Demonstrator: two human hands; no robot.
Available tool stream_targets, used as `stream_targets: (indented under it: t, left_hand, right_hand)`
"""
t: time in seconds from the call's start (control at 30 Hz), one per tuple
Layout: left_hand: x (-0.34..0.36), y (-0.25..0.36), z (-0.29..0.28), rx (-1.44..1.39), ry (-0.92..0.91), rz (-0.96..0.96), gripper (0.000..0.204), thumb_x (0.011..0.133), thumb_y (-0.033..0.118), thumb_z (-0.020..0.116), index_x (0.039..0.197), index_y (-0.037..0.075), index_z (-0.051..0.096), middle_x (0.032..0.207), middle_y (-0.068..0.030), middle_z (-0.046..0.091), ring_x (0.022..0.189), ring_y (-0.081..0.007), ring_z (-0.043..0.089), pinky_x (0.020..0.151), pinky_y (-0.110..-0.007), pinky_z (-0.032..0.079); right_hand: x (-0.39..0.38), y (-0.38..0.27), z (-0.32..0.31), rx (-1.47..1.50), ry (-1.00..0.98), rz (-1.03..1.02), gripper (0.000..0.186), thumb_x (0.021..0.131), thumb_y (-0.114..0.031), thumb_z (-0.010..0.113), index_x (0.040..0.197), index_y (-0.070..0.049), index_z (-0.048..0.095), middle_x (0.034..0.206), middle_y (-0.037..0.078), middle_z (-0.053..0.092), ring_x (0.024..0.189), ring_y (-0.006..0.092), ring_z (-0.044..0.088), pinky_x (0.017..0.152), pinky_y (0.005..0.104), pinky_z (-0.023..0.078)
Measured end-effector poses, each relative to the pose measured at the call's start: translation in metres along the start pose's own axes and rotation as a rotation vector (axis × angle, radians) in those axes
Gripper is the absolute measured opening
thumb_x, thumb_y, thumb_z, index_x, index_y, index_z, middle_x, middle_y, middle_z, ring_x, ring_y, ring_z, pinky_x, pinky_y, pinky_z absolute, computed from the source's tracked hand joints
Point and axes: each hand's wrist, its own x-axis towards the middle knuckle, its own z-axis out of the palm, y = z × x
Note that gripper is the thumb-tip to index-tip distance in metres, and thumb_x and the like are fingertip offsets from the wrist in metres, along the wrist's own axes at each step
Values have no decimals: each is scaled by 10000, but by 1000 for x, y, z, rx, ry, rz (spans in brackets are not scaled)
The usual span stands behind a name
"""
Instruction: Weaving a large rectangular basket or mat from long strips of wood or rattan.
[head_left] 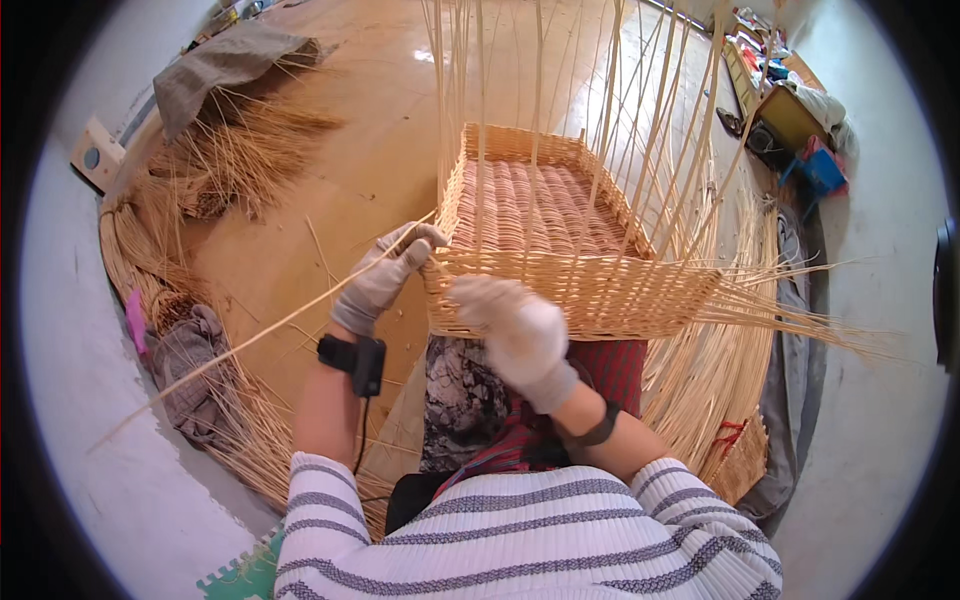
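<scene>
A rectangular wicker basket (pixel 570 290) rests across my lap, its tall upright stakes (pixel 538 90) rising from the woven walls. Its floor (pixel 540 200) is a redder weave. My left hand (pixel 385 275), in a pale work glove, is closed at the near left corner of the basket, pinching a long wicker strand (pixel 250 340) that runs out to the lower left. Against the front wall, close to that same corner, is my gloved right hand (pixel 515 330). It is smeared by motion, and its fingers cannot be made out.
Loose wicker bundles lie along the left (pixel 230 150) and right (pixel 720 360) sides. A grey cloth (pixel 225 70) covers part of the left pile. Loose strand ends (pixel 800 310) jut from the basket's right corner. A blue stool (pixel 825 170) stands at the right wall.
</scene>
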Motion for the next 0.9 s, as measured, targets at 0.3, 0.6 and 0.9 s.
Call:
stream_targets:
  t: [0.3, 0.6, 0.9]
  left_hand:
    - [3, -13, 54, 99, 578, -102, 177, 982, 209, 750, 972, 39, 701, 905, 33, 634, 822, -56, 546, 737, -233, 468]
    - [-13, -1, 104, 852, 991, 382, 443, 898, 134, 764, 1308, 56, 613, 1309, -167, 613, 1013, -311, 625, 871, -380, 499]
    - [-8, 6, 164, 1308, 362, 171, 685, 845, 230, 784, 1491, 241, 558, 1452, -161, 519, 1109, -324, 615, 944, -427, 479]
  right_hand:
    - [109, 32, 10, -655, 164, 45, 423, 938, -122, 706, 1355, -125, 636, 1337, 140, 668, 922, 282, 755, 699, 336, 594]
    - [-16, 56, -75, 183, 308, 615, 98, 1026, -67, 621, 1090, -5, 662, 949, 80, 728, 744, 125, 625, 700, 278, 540]
    - [45, 67, -98, -98, 222, 184, 666, 1030, -59, 575, 1635, -118, 301, 1218, 136, 737, 982, 193, 734, 915, 331, 567]
